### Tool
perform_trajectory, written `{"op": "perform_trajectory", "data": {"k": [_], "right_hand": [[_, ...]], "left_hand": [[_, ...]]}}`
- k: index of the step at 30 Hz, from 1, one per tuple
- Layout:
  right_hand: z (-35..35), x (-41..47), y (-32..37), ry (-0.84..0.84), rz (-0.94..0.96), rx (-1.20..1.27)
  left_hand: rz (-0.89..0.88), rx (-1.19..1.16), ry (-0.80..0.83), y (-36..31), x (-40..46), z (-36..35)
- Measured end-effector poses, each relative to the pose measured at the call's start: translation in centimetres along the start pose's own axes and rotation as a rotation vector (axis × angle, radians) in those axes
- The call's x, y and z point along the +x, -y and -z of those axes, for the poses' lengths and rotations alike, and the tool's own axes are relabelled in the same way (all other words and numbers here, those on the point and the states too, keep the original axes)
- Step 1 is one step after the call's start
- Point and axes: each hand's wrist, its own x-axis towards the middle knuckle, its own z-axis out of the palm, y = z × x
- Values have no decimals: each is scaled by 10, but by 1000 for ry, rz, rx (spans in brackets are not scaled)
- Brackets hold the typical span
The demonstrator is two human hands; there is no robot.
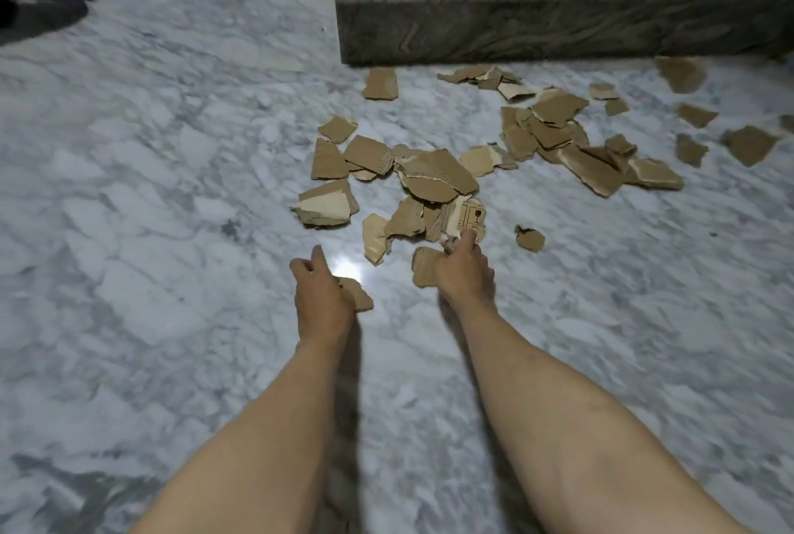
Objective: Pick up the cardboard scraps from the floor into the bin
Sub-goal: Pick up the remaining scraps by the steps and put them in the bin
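Cardboard scraps spread wide across the marble floor, thickest in a heap ahead of the hands, with a second cluster further right and loose bits trailing toward the dark stone step. No bin in view, so the drop-off sits somewhere out of shot. Right hand is down on the near edge of the heap, fingers curled round a couple of pieces, thumb against a printed scrap. Left hand is curled too, gripping a small brown scrap that pokes out beside the palm. Both hands loaded, then, and that looks like the risk: grabbing more with fingers already full could let a piece slide out, and these torn, uneven pieces will not stack neatly in a grip. The bin being out of sight means a carry, and scraps could drop on the way. The small lone scrap to the right, plus the far strays by the step, are easy to overlook
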Motion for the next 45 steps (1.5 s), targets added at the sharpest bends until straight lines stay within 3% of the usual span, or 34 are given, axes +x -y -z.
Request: {"op": "perform_trajectory", "data": {"k": [6,11,19,25,29,33,38,45], "right_hand": [[-14,4,-14,-28,6,-44],[-13,6,-16,-29,-3,-26],[2,10,-22,-54,27,246],[13,15,-16,-96,3,411],[10,20,-8,-78,-13,499],[1,10,-3,-35,74,292],[-20,-7,-10,57,259,-108],[-22,-15,-16,59,407,-166]], "left_hand": [[95,121,93,4,15,-1],[131,61,114,6,13,-1],[132,131,95,3,10,9],[93,-124,35,-15,28,10],[73,-186,122,-30,42,2],[31,-119,214,-46,48,-14],[16,35,195,-47,56,-39],[-37,8,169,-45,59,-44]]}}
